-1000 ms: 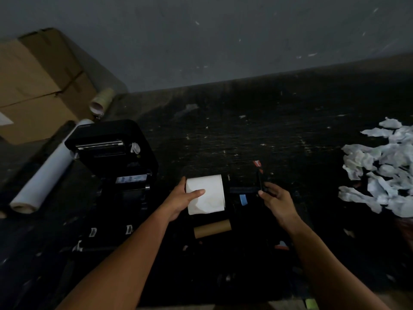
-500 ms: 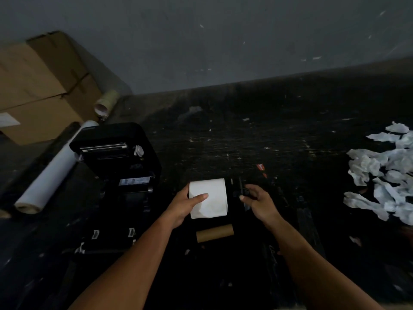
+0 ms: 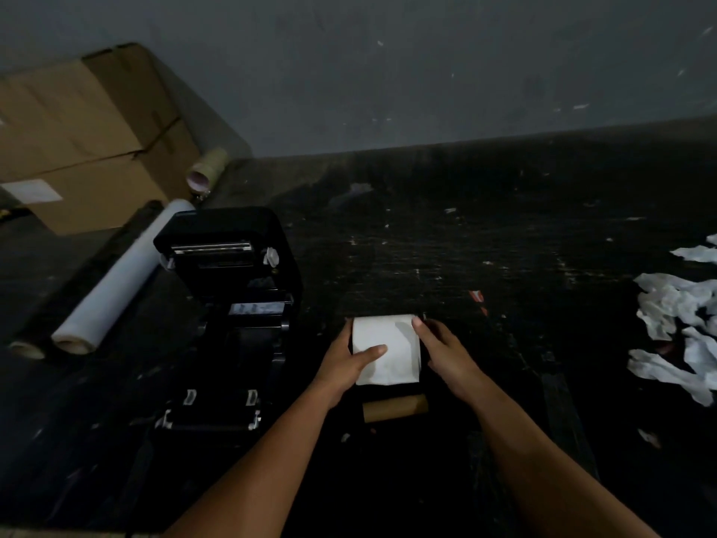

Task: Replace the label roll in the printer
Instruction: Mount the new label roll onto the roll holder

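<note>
A white label roll [image 3: 392, 343] sits low on the dark table, near its middle. My left hand [image 3: 349, 363] grips the roll's left end, thumb laid across its front. My right hand [image 3: 446, 351] holds the right end, fingers curled at its top corner, where a thin dark part shows. An empty brown cardboard core [image 3: 395, 408] lies on the table just in front of the roll. The black label printer [image 3: 229, 304] stands to the left with its lid swung open, its roll bay dark and hard to read.
A long white paper roll [image 3: 116, 281] lies left of the printer beside a dark one. Cardboard boxes [image 3: 85, 141] and a tape roll [image 3: 205, 172] stand at the back left. Crumpled white paper scraps [image 3: 675, 324] are heaped at the right edge. A wall closes the back.
My right hand came left from a small dark object and now holds the right end of the label roll. The left hand has kept its grip on the roll.
</note>
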Demonstrator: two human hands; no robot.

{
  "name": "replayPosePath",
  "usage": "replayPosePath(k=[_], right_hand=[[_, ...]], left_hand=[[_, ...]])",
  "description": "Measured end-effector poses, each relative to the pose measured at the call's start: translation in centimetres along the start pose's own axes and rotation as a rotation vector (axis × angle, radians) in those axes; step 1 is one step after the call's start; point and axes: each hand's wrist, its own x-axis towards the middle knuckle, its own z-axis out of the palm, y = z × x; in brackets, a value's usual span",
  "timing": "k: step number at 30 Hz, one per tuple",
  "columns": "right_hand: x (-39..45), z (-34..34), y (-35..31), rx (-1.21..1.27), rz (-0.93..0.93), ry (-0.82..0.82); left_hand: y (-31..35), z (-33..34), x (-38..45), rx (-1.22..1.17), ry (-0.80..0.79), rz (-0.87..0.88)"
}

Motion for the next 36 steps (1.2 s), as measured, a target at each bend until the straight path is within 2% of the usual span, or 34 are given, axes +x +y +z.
replayPosePath(k=[7, 11, 14, 17, 21, 25, 28, 32, 36], right_hand=[[0.5, 0.7, -1.0, -0.175, -0.076, -0.066], [0.7, 0.5, -1.2, -0.212, -0.059, -0.072], [0.8, 0.4, -1.2, -0.209, -0.044, -0.082], [0.9, 0.3, -1.0, -0.173, -0.044, -0.095], [0.7, 0.3, -1.0, -0.168, -0.058, -0.095], [0.6, 0.4, -1.1, -0.174, -0.063, -0.078], [0.6, 0.4, -1.0, -0.171, -0.063, -0.079], [0.6, 0.5, -1.1, -0.162, -0.063, -0.077], [0.4, 0.5, -1.2, -0.158, -0.075, -0.078]], left_hand=[[-0.4, -0.5, -0.3, 0.094, -0.02, -0.012], [-0.2, -1.5, -1.0, 0.15, -0.037, -0.037], [-0.1, -2.5, -1.6, 0.111, 0.086, -0.075], [-1.1, -3.0, -2.1, 0.332, 0.206, -0.11], [-3.2, -2.7, -2.7, 0.602, 0.122, -0.162], [-4.4, -2.3, -3.0, 0.76, 0.169, -0.104], [-4.2, -2.1, -3.1, 0.791, 0.239, -0.054], [-3.7, -2.3, -3.2, 0.777, 0.309, -0.138], [-3.4, -2.4, -2.9, 0.831, 0.33, -0.151]])
